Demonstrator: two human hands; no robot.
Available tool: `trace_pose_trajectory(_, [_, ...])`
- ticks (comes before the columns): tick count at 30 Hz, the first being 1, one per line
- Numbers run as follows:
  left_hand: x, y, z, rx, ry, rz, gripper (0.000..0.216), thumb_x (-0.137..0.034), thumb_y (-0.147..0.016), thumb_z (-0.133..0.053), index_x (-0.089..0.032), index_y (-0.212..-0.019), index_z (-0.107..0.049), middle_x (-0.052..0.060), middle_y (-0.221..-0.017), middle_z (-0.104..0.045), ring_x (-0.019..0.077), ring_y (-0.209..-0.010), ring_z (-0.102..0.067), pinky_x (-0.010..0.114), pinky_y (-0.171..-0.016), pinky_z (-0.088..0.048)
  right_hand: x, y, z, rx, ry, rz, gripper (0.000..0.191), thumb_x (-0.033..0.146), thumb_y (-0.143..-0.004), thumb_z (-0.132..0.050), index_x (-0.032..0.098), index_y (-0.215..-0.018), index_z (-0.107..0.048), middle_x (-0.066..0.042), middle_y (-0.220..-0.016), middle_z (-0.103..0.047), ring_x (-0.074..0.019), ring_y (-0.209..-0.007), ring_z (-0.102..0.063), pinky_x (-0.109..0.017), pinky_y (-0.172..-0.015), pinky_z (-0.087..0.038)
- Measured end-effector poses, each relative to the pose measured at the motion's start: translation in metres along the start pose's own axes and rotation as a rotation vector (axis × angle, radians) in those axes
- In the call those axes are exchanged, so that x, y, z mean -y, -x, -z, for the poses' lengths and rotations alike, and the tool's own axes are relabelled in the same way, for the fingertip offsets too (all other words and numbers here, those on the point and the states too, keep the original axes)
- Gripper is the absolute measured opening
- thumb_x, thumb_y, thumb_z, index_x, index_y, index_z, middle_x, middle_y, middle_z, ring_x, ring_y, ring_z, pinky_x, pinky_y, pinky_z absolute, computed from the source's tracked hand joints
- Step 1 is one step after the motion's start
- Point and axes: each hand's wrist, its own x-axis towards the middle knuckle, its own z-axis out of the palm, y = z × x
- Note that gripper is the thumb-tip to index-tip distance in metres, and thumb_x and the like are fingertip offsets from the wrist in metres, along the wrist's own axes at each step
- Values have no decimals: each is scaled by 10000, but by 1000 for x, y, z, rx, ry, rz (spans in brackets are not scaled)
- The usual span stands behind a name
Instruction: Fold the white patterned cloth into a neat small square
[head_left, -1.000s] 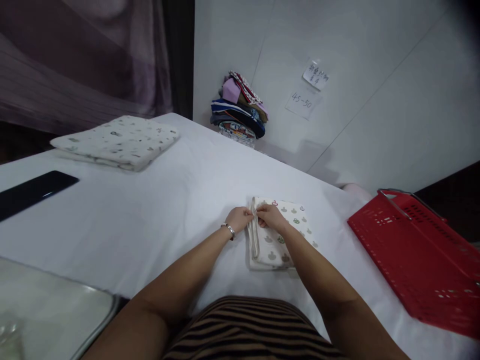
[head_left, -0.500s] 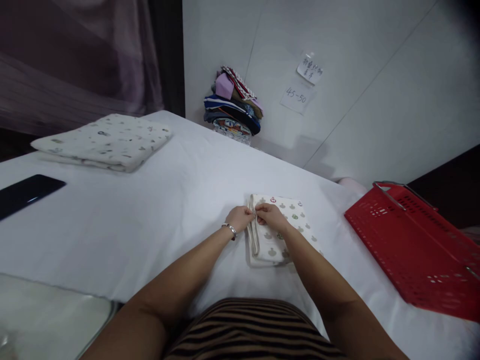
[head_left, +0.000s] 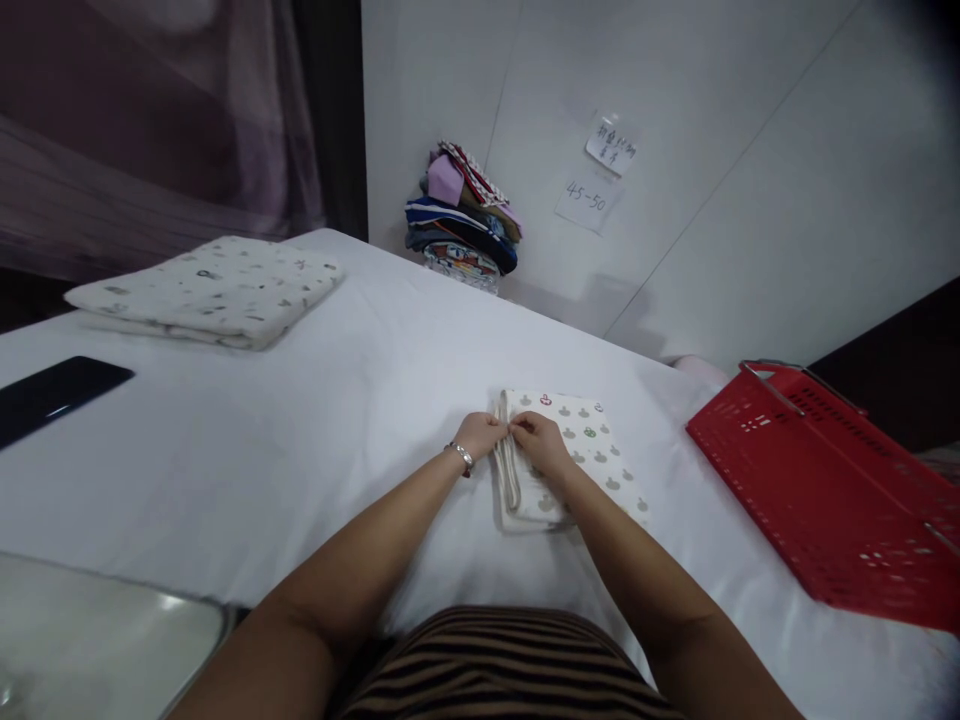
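A small folded white cloth (head_left: 577,440) printed with little green and red shapes lies on the white table (head_left: 300,420) in front of me. My left hand (head_left: 480,436), with a silver bracelet at the wrist, pinches the cloth's left folded edge. My right hand (head_left: 538,443) rests on top of the cloth right beside it, fingers curled onto the same edge. Both hands meet at the cloth's far left corner.
A larger folded patterned cloth (head_left: 210,290) lies at the far left. A stack of colourful folded fabrics (head_left: 465,220) stands against the wall. A red plastic basket (head_left: 832,500) sits on the right. A black phone (head_left: 52,392) lies at the left edge. Paper notes (head_left: 600,170) hang on the wall.
Both hands stay on the cloth's left edge, the right hand shifting slightly left and down. The view has drifted a little; nothing else has moved.
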Motion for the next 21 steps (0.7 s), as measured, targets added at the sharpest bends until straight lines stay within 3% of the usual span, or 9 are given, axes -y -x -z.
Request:
trace_pose_trajectory(3, [1,-1,0,-10,-1,20,159,-281,-662,-579,-132,-660,-635,-17,-556,-554,103,-570,-494,201,-498,-328,-1,1,-2,-24,105,76,137,251,-761,-513,186,-778,-632,-3,-757,-639,-125,-716,-555,-235,-707,-425])
trace_pose_trajectory(10, [3,-2,-2,-7,1,3,145,-274,-670,-581,-140,-642,-629,-11,-567,-583,107,-574,-521,200,-509,-350,0,-1,-1,8,170,45,176,215,-771,-495,191,-829,-660,-18,-830,-669,-140,-786,-578,-249,-761,-422])
trace_pose_trajectory(16, [2,-2,-2,0,36,-1,130,-260,-669,-582,-141,-641,-626,-13,-566,-586,105,-575,-528,194,-518,-366,7,22,10,-52,166,40,195,274,-773,-485,184,-790,-658,-11,-745,-650,-139,-710,-563,-230,-676,-411])
trace_pose_trajectory(21, [4,-1,-4,-5,36,-29,125,-251,-674,-580,-142,-681,-643,-7,-600,-609,105,-588,-538,192,-534,-383,12,42,10,40,300,10,178,304,-784,-518,195,-730,-647,-3,-688,-642,-125,-639,-542,-220,-599,-366])
